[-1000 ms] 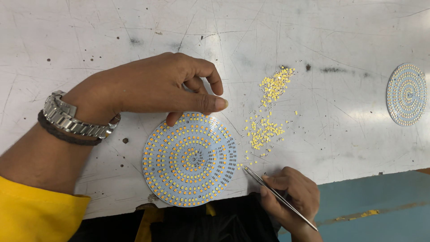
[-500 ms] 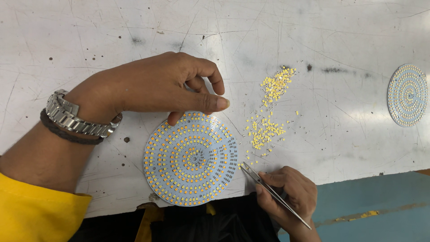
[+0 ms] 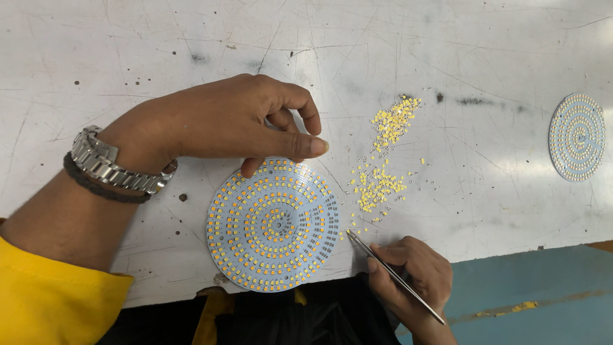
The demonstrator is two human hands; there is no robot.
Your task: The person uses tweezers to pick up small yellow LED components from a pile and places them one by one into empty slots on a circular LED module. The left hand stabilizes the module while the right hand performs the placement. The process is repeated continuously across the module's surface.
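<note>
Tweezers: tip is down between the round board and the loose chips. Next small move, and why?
Probably slide the tweezers in the right hand a little up and right to the yellow chips. Their tip sits on bare table beside the round board, which the left hand steadies; whether they hold anything is unclear.

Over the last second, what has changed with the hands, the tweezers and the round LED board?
The right hand has drawn the tweezers slightly back, so the tip now sits just off the right edge of the round LED board, below the pile of loose yellow LED chips. The left hand still rests at the board's top edge. The board, the chips and the second LED board stayed where they were on the white worktable.
</note>
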